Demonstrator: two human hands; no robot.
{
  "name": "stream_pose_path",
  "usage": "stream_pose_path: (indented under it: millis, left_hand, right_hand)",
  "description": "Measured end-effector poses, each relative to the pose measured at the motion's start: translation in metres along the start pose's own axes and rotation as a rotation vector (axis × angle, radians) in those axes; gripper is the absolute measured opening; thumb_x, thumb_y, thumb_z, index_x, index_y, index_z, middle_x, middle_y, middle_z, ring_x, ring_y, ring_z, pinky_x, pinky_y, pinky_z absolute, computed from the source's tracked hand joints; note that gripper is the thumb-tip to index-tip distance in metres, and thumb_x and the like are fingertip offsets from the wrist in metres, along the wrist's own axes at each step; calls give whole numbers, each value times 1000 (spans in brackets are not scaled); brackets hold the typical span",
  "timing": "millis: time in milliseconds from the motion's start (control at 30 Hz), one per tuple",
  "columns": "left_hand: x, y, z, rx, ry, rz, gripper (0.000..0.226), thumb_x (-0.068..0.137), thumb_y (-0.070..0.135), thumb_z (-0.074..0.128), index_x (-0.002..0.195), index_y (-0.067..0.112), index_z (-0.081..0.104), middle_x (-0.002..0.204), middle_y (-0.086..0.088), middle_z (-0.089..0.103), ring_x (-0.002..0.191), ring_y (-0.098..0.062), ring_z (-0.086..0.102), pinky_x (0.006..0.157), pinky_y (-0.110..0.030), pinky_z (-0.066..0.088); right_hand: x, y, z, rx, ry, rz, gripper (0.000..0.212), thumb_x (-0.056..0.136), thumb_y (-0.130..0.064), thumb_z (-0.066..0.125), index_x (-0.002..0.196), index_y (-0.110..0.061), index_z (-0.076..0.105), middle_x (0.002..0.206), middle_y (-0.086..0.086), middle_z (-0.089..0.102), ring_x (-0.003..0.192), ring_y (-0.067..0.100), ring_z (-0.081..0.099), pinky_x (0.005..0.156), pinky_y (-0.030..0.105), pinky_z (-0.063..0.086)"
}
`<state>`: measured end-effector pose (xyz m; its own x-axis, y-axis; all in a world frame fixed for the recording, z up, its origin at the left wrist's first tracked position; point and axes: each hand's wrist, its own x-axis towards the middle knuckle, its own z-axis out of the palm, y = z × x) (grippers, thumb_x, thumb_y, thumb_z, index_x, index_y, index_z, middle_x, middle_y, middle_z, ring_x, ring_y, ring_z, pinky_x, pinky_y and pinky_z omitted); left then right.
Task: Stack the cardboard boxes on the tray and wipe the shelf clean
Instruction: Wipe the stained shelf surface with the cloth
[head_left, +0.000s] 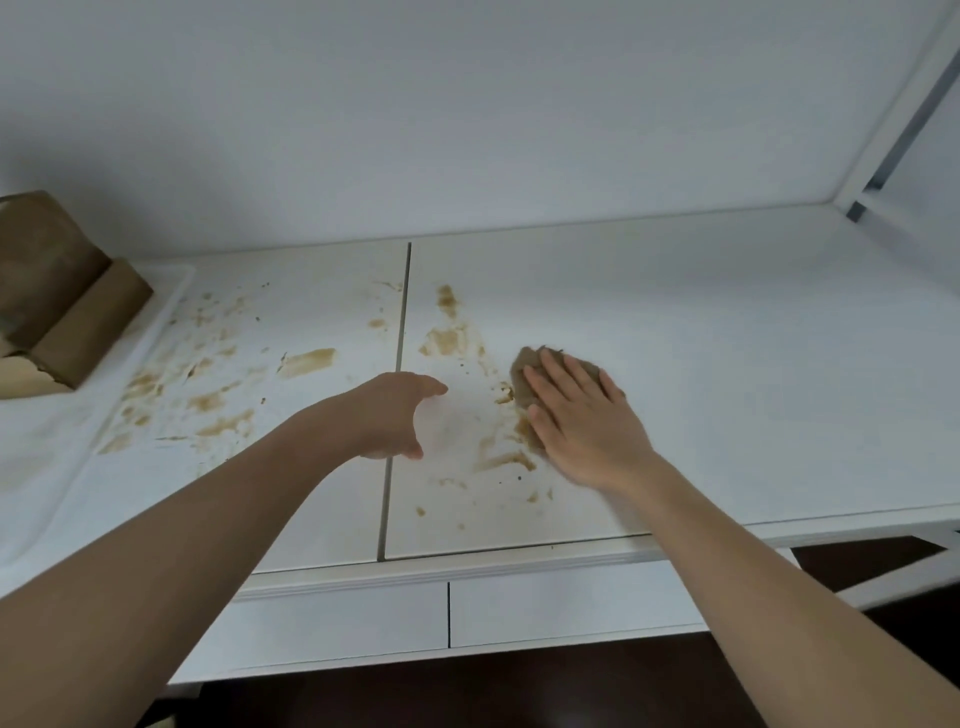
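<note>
My right hand (582, 421) lies flat with straight fingers on a brown, stained cloth (524, 371) and presses it onto the white shelf (727, 364). Brown smears (447, 338) spread over the shelf's middle and left. My left hand (395, 415) rests on the shelf beside the centre seam, fingers loosely bent, holding nothing. Cardboard boxes (57, 296) sit stacked on a white tray (171, 291) at the far left.
A dark seam (397, 395) splits the shelf top into two panels. White drawer fronts (545, 608) sit under the front edge. A white wall (467, 130) backs the shelf, and a white frame post (893, 119) rises at the back right.
</note>
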<state>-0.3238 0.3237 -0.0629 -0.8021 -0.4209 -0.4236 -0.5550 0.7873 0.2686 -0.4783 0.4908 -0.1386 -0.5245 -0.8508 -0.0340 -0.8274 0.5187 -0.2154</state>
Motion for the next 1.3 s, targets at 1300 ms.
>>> stream_pose_path:
  millis: [1300]
  left_hand:
    - [-65, -24, 30, -141, -58, -264, 95, 77, 15, 77, 152, 25, 18, 157, 7, 19, 143, -16, 22, 116, -32, 20]
  right_hand:
    - [-45, 36, -10, -59, -15, 29, 60, 99, -47, 5, 155, -26, 6, 163, -8, -8, 149, 9, -9, 119, 33, -8]
